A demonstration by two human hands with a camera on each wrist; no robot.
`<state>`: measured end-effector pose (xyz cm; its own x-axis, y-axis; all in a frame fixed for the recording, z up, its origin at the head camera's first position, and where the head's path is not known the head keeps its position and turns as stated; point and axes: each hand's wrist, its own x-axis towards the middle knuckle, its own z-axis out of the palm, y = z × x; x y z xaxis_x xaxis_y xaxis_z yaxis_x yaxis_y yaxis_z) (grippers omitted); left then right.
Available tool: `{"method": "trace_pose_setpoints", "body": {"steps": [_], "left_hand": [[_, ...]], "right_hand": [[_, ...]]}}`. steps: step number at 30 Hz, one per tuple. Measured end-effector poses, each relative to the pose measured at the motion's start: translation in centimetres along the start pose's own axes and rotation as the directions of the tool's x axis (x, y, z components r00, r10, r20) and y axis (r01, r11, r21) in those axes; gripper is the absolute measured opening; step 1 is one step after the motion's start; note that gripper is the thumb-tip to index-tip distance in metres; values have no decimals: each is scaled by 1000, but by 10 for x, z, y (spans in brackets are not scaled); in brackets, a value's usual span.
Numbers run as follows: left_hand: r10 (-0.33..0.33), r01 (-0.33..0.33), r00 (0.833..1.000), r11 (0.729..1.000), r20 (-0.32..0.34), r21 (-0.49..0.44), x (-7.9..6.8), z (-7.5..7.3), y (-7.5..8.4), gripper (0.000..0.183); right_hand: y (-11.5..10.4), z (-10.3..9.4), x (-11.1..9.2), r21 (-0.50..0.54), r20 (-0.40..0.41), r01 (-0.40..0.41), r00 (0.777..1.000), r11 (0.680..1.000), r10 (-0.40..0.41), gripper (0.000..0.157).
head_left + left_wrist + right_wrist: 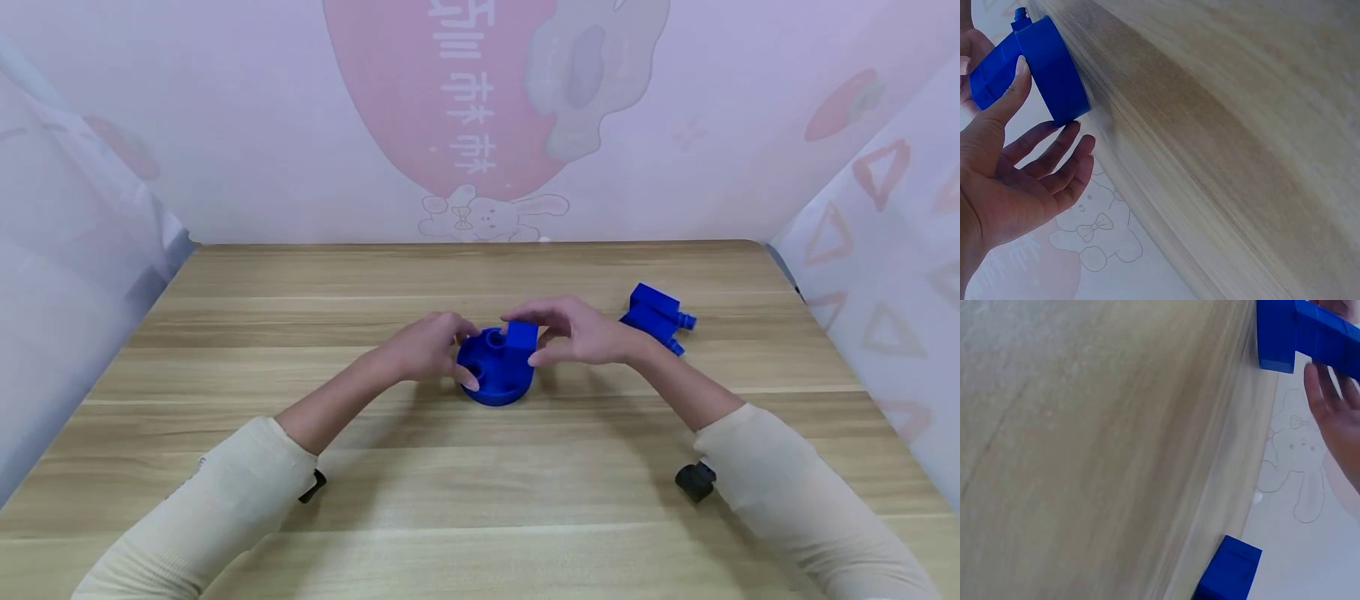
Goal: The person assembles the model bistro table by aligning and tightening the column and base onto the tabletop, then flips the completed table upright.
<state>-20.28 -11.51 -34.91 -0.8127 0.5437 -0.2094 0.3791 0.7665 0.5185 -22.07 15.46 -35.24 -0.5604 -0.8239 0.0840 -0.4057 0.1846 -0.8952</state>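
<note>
A round blue plastic base (495, 383) with a raised rim and round sockets lies on the wooden table. My left hand (429, 348) holds it from the left, thumb on the near rim and fingers by the far rim. A blue rectangular block (522, 336) stands up from the base's right side. From the right, my right hand (573, 332) grips this block, its thumb on the near side and fingers on the far side. The left wrist view shows the block (994, 72) jutting from the base (1054, 69); its lower end is hidden.
Another blue block piece (652, 318) with two ridged pegs lies behind my right wrist. Black straps' ends (696, 482) show under the sleeves. A printed cloth wall (262, 125) rises behind the wooden table (480, 508), with more cloth at both sides.
</note>
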Motion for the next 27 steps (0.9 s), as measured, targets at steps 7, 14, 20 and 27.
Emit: {"method": "trace_pose_setpoints", "body": {"steps": [7,14,20,27], "left_hand": [[2,-2,1000,1000,-3,6,0,0,1,74],[-5,5,1000,1000,-8,6,-1,-1,3,74],[-1,1,1000,1000,-9,9,-2,-1,4,74],[-1,1,1000,1000,-7,2,-2,-1,2,74]], "right_hand": [[1,-2,0,93,17,-26,1000,995,25,55],[5,5,-1,-79,-169,-17,986,997,3,36],[2,14,-1,-229,-203,-8,978,973,-40,45],[3,4,-9,-147,20,34,999,989,-32,66]]}}
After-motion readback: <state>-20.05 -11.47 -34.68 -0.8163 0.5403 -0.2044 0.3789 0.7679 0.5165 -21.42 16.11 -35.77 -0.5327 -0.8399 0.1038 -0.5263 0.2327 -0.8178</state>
